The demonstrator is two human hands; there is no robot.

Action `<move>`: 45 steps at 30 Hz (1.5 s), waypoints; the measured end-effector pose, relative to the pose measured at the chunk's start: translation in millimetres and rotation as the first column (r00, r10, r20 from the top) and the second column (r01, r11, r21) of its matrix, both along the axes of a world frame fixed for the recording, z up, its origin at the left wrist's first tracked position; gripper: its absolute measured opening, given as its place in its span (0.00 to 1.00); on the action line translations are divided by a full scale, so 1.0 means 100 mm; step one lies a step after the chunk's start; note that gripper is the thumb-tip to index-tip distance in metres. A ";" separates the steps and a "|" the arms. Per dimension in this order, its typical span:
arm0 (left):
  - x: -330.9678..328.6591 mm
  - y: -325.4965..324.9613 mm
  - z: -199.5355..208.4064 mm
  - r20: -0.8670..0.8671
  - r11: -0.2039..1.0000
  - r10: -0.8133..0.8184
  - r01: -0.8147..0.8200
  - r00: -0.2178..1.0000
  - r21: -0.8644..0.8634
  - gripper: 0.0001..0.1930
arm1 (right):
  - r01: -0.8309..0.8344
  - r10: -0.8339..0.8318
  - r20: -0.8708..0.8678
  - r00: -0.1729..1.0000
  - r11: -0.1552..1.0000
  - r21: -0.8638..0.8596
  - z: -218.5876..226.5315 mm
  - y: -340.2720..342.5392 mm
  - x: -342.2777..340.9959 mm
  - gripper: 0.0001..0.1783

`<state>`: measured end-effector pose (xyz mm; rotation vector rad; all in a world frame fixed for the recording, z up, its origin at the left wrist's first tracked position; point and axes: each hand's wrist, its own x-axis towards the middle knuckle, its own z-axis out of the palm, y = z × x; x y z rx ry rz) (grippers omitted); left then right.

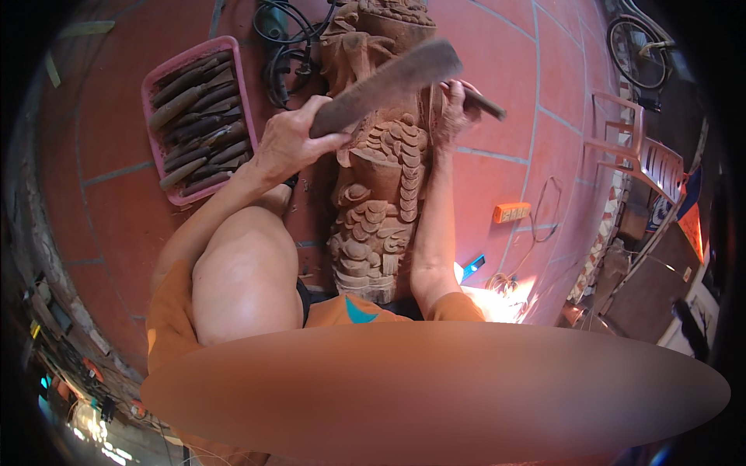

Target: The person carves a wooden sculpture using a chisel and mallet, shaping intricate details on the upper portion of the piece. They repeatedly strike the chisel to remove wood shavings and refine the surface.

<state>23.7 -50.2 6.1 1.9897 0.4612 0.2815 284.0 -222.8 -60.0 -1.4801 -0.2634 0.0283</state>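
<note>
The carved wooden block [388, 159] lies lengthwise before you and serves as the landmark. Your left hand [291, 140] grips the narrow end of a flat wooden bat [392, 85] above the block. Your right hand [457, 116] closes around a slim dark tool [488, 106] at the block's right edge; its working end cannot be made out. Treat the block as heavy and rigid; its raised relief probably chips, so take hold along the solid sides. The bat is likely stiff and dense: hold its narrow end.
</note>
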 end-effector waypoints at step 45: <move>0.44 0.42 0.48 0.022 0.986 -0.059 0.054 0.998 0.160 0.31 | -0.048 0.476 0.484 0.734 0.747 -0.663 0.51 0.50 0.35 0.16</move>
